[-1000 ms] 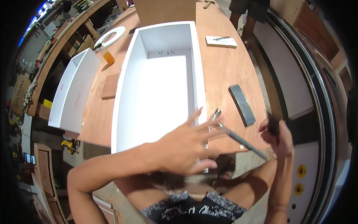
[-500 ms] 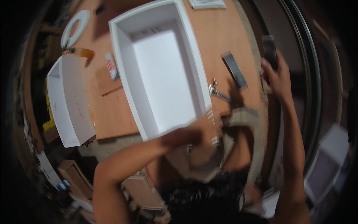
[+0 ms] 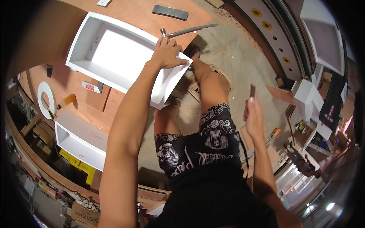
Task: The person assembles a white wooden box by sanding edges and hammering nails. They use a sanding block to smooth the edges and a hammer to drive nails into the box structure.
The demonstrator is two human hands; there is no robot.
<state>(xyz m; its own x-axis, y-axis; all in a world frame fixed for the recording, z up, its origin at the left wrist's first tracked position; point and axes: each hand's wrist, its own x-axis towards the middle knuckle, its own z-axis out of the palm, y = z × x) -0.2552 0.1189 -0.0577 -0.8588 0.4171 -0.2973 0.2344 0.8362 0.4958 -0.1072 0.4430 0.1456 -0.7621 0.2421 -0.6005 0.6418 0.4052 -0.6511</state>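
A white open-topped box (image 3: 108,79), like a drawer, lies on the wooden worktable, its near end jutting past the table edge. My left hand (image 3: 167,56) grips its far rim near that end, fingers over the edge and thumb stretched along the corner. Out to the right, over the floor, my right hand (image 3: 254,116) is closed on a dark flat block, seen edge-on (image 3: 253,90). Just beyond my left hand lies a hammer with a grey handle (image 3: 192,30). Behind it rests another dark flat block (image 3: 170,12).
The worktable (image 3: 127,11) also carries a roll of white tape (image 3: 46,99), an orange-handled tool (image 3: 67,101) and a red-and-white packet (image 3: 92,87). A second white box (image 3: 81,135) stands at left. Wood scraps lie around my feet; a dark rail structure (image 3: 266,28) runs at far right.
My view has turned, so the table now appears farther left. My left hand shows plainly on the box's rim. My right hand still holds its block, now turned edge-on and nearer my body.
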